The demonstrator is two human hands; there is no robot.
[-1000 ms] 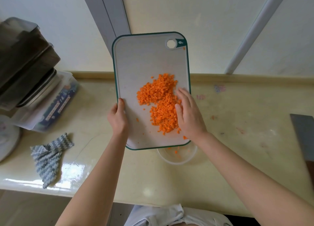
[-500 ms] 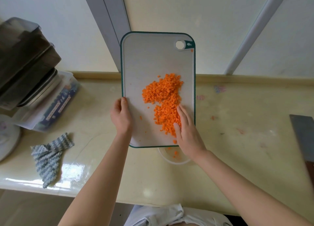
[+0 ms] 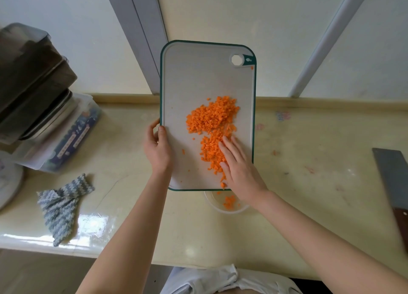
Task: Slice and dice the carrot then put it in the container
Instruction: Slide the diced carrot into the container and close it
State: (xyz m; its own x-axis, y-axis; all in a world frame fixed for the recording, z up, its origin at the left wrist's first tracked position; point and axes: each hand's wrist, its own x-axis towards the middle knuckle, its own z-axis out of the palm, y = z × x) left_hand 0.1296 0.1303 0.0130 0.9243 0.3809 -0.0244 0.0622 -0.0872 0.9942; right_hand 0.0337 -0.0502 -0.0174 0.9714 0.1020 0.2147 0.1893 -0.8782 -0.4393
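We are holding the cutting board (image 3: 198, 77) with its long axis running straight away from us, far end raised, near short edge over the container (image 3: 217, 209) on the desk (image 3: 309, 183). Our left grip (image 3: 157, 152) is grasping the board's left long edge, thumb on top. Our right grip (image 3: 239, 167) is released, straight fingers pressing on the diced carrot (image 3: 213, 117), which is piling beyond those fingertips and trailing past the palm to the near edge. Compared with half a second ago, more dice are lying in the container beneath the right wrist.
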